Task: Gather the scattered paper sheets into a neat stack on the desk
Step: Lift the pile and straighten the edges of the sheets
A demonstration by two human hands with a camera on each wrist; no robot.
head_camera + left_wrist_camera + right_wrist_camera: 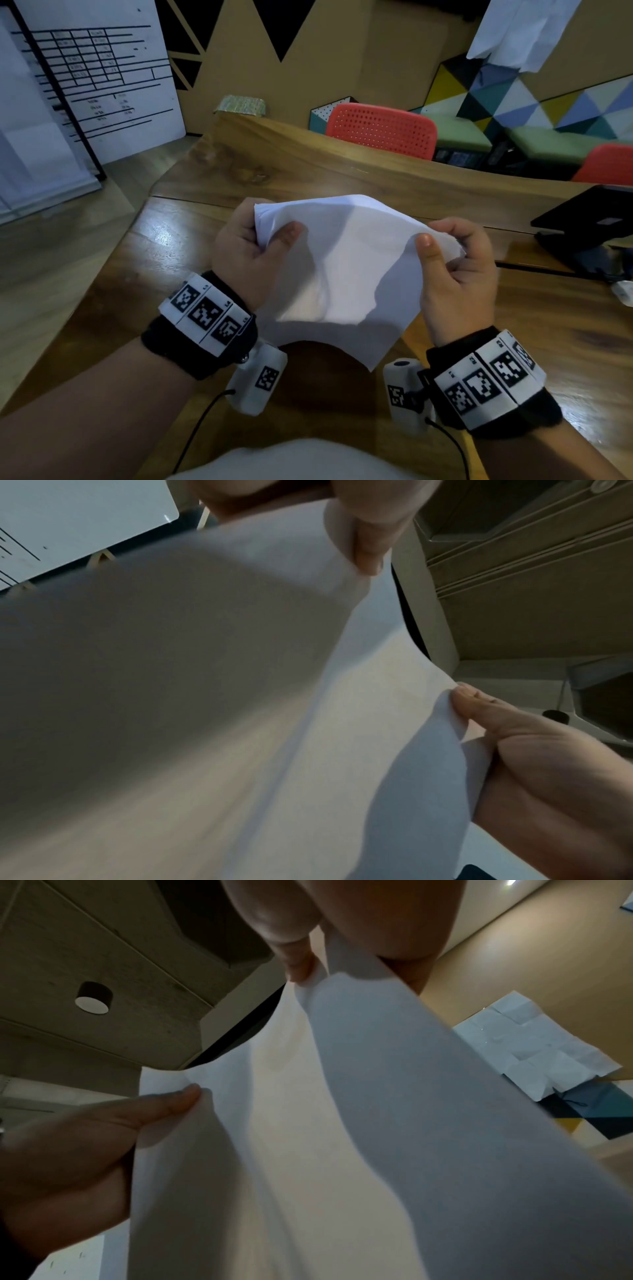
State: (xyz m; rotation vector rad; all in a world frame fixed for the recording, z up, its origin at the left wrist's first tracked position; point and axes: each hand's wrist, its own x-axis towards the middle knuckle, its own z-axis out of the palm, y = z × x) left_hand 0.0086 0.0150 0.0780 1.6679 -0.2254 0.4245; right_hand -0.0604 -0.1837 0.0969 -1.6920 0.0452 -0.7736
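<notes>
Wrist bands point(205, 318) with black-and-white square markers are sitting closest to us, one on each forearm, each with a small white camera block point(258, 382) hanging below it. Just beyond them we are holding the paper sheets point(337, 270) up off the tabletop point(308, 164), between our two hands. Our left hand point(245, 250) is pinching the sheets' left upper corner, thumb on top and fingers curled behind. Our right hand point(457, 274) is pinching the right edge the same way, crumpling that corner a little. The sheets are white, thin and limp, sagging and bowing in the middle; from the wrist views they are filling most of the picture, so little behind them is showing.

The tabletop is glossy brown wood with visible grain and a wavy far edge. A black laptop point(589, 219) is sitting at the right, well apart from the paper. Behind the tabletop, red perforated plastic chairs point(380, 132) are standing before a wall painted with coloured triangles point(534, 99). A whiteboard point(102, 75) with ruled lines is leaning at the left.
</notes>
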